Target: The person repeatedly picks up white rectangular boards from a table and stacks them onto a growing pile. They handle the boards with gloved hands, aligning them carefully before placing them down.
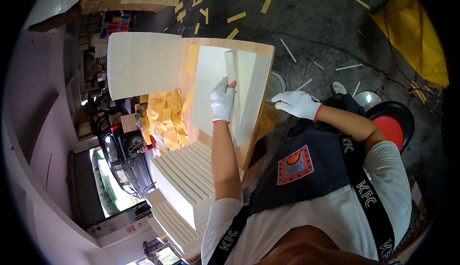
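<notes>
My left hand (222,101), in a white knit glove with a red cuff, is on a large pale sheet (205,70) on the wooden table. Its fingers close around the edge of a folded, raised strip (231,64) of the sheet; the thumb tip is bare. Beside the table's right edge, my right hand (296,105) is in a matching glove. Its fingers are stretched out, and nothing shows in them. A yellow strip (192,58) lies on the table left of the sheet.
A stack of cream boards (143,63) stands at the table's left. Yellow paper pieces (165,121) pile up below it. Rows of folded pale stacks (184,178) stand nearer me. Scraps (236,17) litter the dark floor; a red-topped stool (388,131) is at right.
</notes>
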Available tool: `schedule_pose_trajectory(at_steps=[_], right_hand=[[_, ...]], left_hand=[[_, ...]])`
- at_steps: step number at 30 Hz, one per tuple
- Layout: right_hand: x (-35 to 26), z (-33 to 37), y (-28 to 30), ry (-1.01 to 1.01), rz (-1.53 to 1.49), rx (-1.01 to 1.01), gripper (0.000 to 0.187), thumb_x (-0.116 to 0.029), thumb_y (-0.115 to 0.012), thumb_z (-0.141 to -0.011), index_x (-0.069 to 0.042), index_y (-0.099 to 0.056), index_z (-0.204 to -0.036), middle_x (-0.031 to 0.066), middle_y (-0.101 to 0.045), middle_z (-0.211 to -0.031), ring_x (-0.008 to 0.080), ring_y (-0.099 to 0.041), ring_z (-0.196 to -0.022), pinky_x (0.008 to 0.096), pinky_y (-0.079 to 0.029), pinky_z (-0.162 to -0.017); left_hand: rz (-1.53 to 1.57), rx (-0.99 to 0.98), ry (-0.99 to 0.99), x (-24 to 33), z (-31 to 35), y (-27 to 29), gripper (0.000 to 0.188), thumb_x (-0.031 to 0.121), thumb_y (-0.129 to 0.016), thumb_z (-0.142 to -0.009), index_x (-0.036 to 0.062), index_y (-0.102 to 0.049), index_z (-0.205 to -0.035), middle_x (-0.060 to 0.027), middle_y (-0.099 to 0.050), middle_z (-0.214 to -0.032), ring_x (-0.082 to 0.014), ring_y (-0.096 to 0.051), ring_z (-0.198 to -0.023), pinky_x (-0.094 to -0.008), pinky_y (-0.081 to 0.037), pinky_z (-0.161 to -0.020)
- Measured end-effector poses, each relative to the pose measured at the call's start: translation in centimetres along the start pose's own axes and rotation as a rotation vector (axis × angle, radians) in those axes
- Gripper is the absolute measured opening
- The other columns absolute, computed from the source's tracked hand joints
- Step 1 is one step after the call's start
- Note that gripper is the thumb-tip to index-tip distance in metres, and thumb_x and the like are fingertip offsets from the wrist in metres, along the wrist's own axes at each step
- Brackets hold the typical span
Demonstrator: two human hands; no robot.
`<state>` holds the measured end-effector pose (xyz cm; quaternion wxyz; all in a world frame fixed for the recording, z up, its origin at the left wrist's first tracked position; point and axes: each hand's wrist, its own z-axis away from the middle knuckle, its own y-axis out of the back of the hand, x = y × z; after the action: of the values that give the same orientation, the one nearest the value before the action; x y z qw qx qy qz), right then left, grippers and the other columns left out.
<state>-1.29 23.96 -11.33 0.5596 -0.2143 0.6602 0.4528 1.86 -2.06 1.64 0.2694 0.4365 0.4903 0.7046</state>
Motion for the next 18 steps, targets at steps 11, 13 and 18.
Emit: schedule_pose_trajectory(at_steps=[11,13,18], right_hand=[[0.3,-0.2,-0.4,0.007,0.007,-0.021,0.039,-0.042,-0.046,-0.101,-0.018,-0.064,-0.125,0.015,-0.069,-0.112,0.0359,-0.066,-0.103,0.0454,-0.051,-0.088],[0.3,-0.1,-0.4,0.009,0.009,-0.023,0.039,-0.042,-0.046,-0.101,-0.017,-0.064,-0.125,0.0152,-0.07,-0.111,0.0359,-0.066,-0.103,0.0456,-0.051,-0.088],[0.4,-0.1,-0.5,0.018,0.011,-0.023,0.037,-0.042,-0.047,-0.101,-0.017,-0.064,-0.123,0.015,-0.07,-0.108,0.0362,-0.066,-0.1,0.046,-0.051,-0.086]], left_hand=[[0.072,0.003,0.021,-1.3,-0.3,-0.3,0.042,0.033,-0.068,-0.093,-0.0004,-0.067,-0.119,-0.0226,-0.07,-0.103,-0.033,-0.068,-0.094,-0.0356,-0.051,-0.086],[0.079,-0.012,0.041,-0.8,-0.2,-0.1,0.042,0.033,-0.068,-0.093,-0.0005,-0.067,-0.118,-0.0221,-0.07,-0.1,-0.0321,-0.068,-0.091,-0.0356,-0.051,-0.084],[0.082,0.014,0.049,-1.5,-0.3,-0.5,0.039,0.032,-0.068,-0.093,-0.0003,-0.068,-0.114,-0.0192,-0.068,-0.087,-0.0283,-0.064,-0.078,-0.0358,-0.05,-0.077]])
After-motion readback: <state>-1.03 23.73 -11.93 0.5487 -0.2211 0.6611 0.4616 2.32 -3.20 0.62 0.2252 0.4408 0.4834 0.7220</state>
